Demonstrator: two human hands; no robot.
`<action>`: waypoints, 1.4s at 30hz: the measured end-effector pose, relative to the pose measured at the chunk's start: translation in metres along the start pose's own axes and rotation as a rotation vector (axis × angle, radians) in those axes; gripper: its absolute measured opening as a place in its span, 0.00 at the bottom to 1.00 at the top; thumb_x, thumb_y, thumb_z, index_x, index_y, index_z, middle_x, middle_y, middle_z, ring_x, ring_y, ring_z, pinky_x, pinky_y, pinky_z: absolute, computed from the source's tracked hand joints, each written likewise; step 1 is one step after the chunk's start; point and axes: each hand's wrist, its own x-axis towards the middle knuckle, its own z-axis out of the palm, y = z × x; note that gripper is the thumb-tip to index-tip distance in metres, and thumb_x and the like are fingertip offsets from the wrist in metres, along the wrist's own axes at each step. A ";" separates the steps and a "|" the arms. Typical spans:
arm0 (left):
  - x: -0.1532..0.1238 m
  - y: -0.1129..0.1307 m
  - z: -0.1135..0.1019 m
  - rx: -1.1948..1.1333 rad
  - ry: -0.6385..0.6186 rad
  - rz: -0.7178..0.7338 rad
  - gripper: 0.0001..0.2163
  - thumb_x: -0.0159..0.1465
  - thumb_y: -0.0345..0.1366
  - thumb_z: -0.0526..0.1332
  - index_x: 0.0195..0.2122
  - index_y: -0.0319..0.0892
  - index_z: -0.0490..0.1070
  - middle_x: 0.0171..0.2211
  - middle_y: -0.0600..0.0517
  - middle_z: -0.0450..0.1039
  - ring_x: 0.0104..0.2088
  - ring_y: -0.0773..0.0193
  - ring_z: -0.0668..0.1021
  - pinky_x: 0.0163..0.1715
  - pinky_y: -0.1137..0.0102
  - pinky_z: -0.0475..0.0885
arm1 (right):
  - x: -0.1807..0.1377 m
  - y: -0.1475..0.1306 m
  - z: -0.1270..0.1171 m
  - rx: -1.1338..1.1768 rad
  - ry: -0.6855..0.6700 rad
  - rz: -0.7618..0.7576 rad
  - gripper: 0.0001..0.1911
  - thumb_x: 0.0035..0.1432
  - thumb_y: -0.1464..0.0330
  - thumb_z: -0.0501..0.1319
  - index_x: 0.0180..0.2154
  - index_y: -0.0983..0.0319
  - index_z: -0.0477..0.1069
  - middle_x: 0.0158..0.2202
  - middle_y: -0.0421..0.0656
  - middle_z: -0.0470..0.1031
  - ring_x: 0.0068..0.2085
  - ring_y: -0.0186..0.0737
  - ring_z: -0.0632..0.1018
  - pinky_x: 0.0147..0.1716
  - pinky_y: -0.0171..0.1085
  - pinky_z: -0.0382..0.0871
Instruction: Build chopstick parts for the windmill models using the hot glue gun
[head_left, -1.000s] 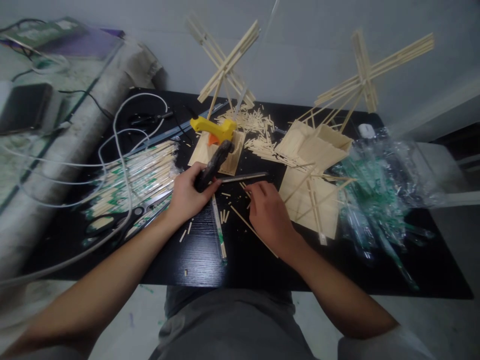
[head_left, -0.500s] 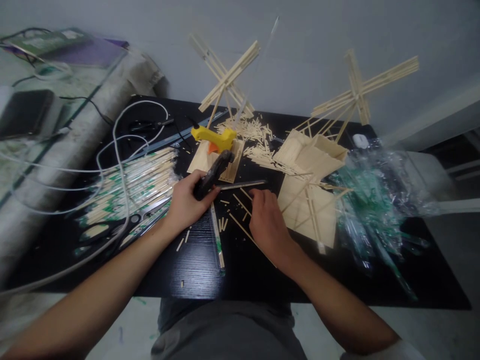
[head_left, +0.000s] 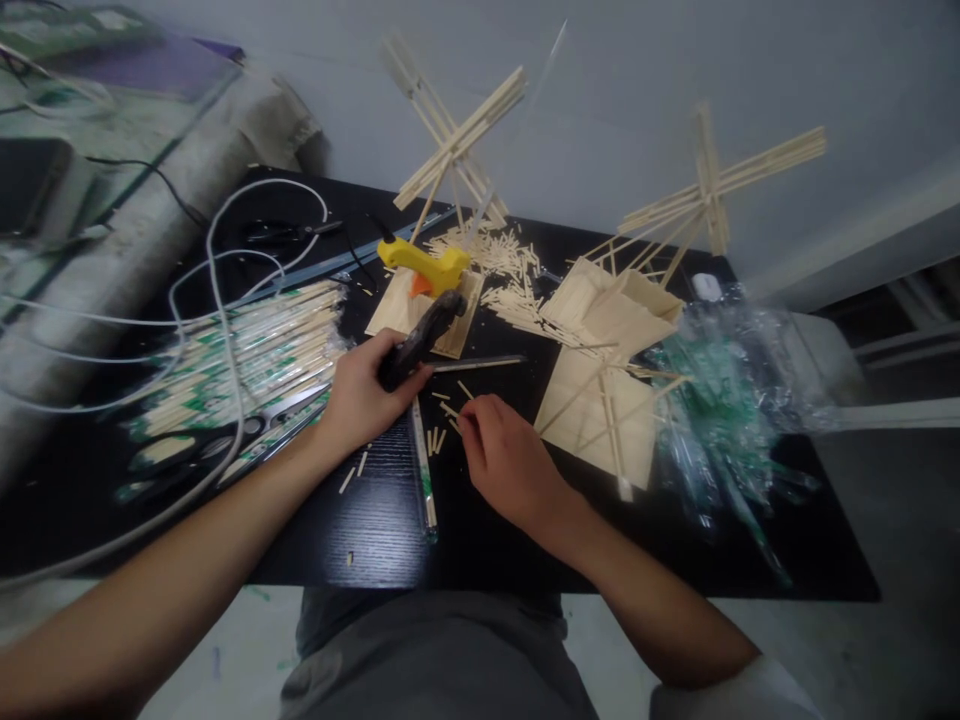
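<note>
My left hand is wrapped round a black-handled tool that stands tilted over the table; its working end cannot be made out. My right hand is closed, thumb and fingers pressed together, and what they pinch is hidden. Close to its fingertips lie short cut stick pieces. Just beyond both hands is a narrow dark blade-like strip. Between the hands, a clear-wrapped pair of chopsticks points toward me. A yellow glue gun rests on a small wooden panel behind the tool.
Wrapped chopsticks lie at left with scissors and a looping white cable. Stick windmill blades rise behind. At right are a wooden box structure, a flat panel and torn plastic wrappers. Cut sticks lie heaped at the back.
My right hand has moved left toward the short pieces and the left hand. The long thin stick that lay beneath it no longer shows. My left hand keeps its grip on the black-handled tool.
</note>
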 end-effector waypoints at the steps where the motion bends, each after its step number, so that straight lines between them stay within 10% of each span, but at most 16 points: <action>1: 0.000 0.000 0.000 -0.004 0.001 0.001 0.10 0.59 0.42 0.68 0.36 0.43 0.73 0.30 0.57 0.73 0.29 0.71 0.71 0.33 0.74 0.66 | 0.000 -0.001 -0.001 -0.031 -0.017 0.005 0.10 0.71 0.71 0.52 0.39 0.65 0.71 0.38 0.48 0.75 0.40 0.44 0.77 0.45 0.42 0.74; 10: 0.000 0.000 0.000 0.002 -0.004 -0.003 0.11 0.59 0.44 0.69 0.36 0.44 0.73 0.30 0.57 0.75 0.30 0.70 0.73 0.35 0.73 0.69 | -0.001 -0.002 -0.002 -0.187 -0.191 0.084 0.06 0.67 0.71 0.58 0.40 0.65 0.74 0.38 0.49 0.78 0.39 0.43 0.79 0.39 0.38 0.72; 42: -0.001 -0.001 0.000 0.026 0.003 0.001 0.11 0.59 0.43 0.68 0.37 0.43 0.73 0.29 0.58 0.72 0.28 0.73 0.70 0.33 0.76 0.67 | 0.005 0.006 -0.002 -0.288 -0.176 -0.049 0.18 0.68 0.80 0.51 0.52 0.66 0.75 0.48 0.52 0.75 0.48 0.48 0.72 0.51 0.45 0.71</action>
